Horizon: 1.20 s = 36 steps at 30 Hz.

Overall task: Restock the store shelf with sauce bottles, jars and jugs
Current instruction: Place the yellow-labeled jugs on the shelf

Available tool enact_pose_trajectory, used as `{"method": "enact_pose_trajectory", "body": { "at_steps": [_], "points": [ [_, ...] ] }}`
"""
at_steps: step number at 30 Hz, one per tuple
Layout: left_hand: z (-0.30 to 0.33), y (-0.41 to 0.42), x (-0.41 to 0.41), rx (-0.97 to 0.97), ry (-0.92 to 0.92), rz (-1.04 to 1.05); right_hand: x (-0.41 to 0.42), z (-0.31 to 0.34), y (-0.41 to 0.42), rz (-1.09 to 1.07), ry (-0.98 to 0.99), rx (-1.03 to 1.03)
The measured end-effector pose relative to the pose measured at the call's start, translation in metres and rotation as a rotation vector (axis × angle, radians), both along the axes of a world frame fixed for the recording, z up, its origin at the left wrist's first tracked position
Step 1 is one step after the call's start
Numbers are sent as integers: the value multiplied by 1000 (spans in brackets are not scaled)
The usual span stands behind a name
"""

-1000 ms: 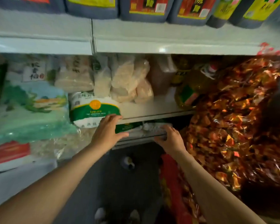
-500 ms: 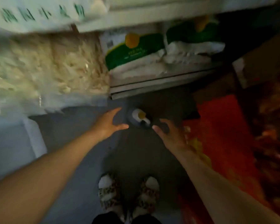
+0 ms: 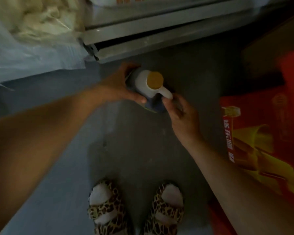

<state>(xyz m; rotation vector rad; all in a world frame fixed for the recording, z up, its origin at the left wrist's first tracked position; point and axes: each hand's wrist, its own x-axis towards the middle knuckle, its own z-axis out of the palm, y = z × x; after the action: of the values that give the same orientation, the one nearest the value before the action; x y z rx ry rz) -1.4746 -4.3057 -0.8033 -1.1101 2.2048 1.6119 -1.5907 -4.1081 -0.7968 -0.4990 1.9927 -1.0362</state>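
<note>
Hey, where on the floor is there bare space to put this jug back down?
Bare floor lies between the jug and the sandalled feet, and leftward under the left arm. It is crowded on the right by the red carton, and ahead by the shelf base.

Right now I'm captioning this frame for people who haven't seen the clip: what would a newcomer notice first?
First, the jug with a yellow cap, on the grey floor just below the shelf's bottom edge, with the left hand around its side and the right hand at its handle. Next, the leopard-print sandals at the bottom, and the bright red and yellow box on the right.
</note>
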Motion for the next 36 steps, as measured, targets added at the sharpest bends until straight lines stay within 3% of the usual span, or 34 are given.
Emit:
{"method": "enact_pose_trajectory", "body": {
  "at_steps": [5,10,14,18,24,31,36],
  "points": [
    [4,6,-9,59,-34,166,-12,2,-17,-78,131,-35],
    [36,52,15,202,-193,188,-1,38,-5,-47,45,98],
    [87,100,57,289,-216,227,27,90,28,-12,-88,239],
    [159,123,89,369,-267,325,46,162,44,11,-210,255],
    [280,105,98,391,-239,405,43,278,52,222,-410,51],
    [438,52,71,304,-111,375,35,432,11,127,-285,-97],
    [566,15,55,129,-18,301,14,554,-21,131,-194,-238]
  ]
}}
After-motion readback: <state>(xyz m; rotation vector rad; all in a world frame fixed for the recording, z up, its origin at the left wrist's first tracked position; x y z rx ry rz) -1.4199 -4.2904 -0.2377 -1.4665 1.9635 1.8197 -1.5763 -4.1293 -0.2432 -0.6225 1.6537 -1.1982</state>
